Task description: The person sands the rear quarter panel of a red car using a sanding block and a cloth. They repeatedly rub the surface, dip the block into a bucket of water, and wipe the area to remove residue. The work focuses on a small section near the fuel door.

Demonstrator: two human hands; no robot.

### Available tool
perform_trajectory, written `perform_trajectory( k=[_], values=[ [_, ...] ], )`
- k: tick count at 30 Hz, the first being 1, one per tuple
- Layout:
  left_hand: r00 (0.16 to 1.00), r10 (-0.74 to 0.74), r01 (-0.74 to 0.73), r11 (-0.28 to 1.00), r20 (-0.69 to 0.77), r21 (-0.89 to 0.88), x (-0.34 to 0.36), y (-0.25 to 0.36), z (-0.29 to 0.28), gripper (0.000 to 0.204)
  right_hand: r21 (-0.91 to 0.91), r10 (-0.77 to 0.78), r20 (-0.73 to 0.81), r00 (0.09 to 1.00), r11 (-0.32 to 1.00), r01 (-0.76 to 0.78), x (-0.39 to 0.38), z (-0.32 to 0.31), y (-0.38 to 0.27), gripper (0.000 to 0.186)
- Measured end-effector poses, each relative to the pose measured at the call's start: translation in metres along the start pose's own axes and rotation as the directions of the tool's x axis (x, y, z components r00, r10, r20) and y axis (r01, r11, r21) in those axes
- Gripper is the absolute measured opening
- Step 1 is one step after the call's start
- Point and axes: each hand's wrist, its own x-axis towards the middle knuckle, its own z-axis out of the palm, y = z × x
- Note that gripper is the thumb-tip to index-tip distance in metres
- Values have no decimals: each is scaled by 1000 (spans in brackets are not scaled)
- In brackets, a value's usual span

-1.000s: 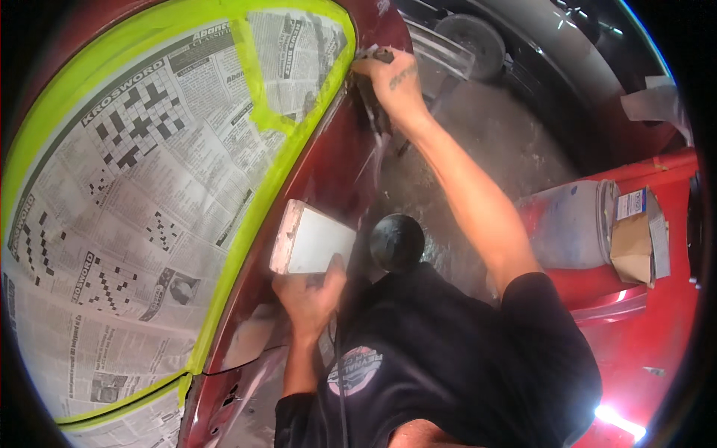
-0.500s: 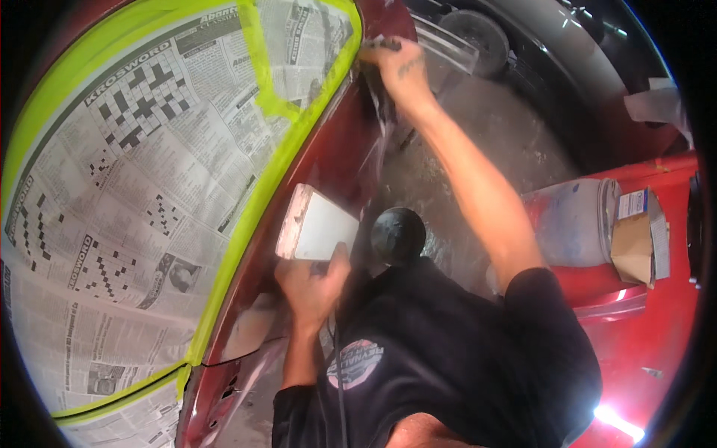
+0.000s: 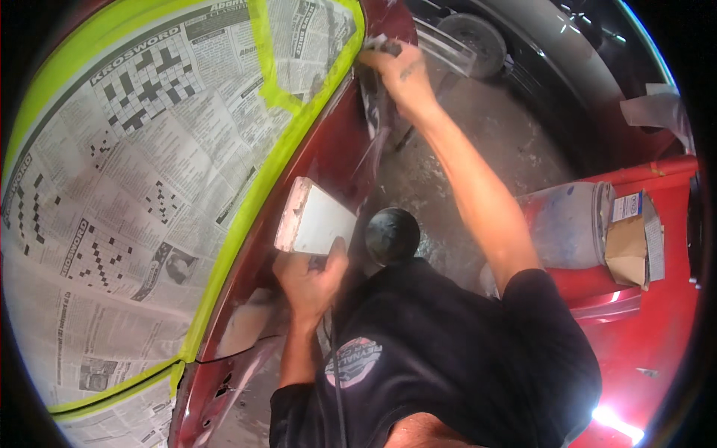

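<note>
My left hand (image 3: pixel 310 280) grips the lower edge of a flat white board (image 3: pixel 314 220) smeared with pale filler, held close to the red car panel (image 3: pixel 328 149). My right arm stretches up and away from me. My right hand (image 3: pixel 403 75) presses a small flat tool (image 3: pixel 377 45) against the top of the red panel, right beside the yellow-green masking tape (image 3: pixel 246 216). What kind of tool it is stays unclear. Newspaper (image 3: pixel 134 187) covers the car's window inside the tape line. A pale sanded patch (image 3: pixel 246 321) shows low on the panel.
A round black object (image 3: pixel 392 235) sits just right of the board. A grey tub (image 3: pixel 567 224) and folded cardboard pieces (image 3: pixel 631 239) rest on a red surface at the right. Dusty concrete floor (image 3: pixel 463 149) and a tyre (image 3: pixel 467 33) lie beyond.
My left hand has lifted the white board slightly. My right hand has stayed at the top of the panel, shifting only a little. The view has drifted slightly.
</note>
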Motion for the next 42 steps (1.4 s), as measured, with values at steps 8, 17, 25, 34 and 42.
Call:
perform_trajectory(
  k=[8, 17, 25, 34, 42],
  values=[
    [1000, 4, -4, 1000, 11, 4, 7, 7, 0, 17, -284, -75, -52, 996, 957, 57, 8, 0, 4, 28],
    [1000, -2, 2, 1000, 24, 7, 4, 2, -1, 17, -161, -85, -51, 995, 984, 76, -2, 4, 1, 22],
    [998, 29, -30, 999, 50, 20, 4, 3, -3, 18, -129, -70, -4, 998, 989, 69, 2, -2, 2, 19],
    [998, -14, 13, 1000, 55, 21, 2, 1, -2, 21, -326, -278, 5, 961, 908, 264, 3, 2, 12, 21],
    [998, -20, 17, 998, 53, 59, 2, 2, 0, 20, -415, -361, 54, 931, 840, 350, 8, -5, 21, 15]
  ],
)
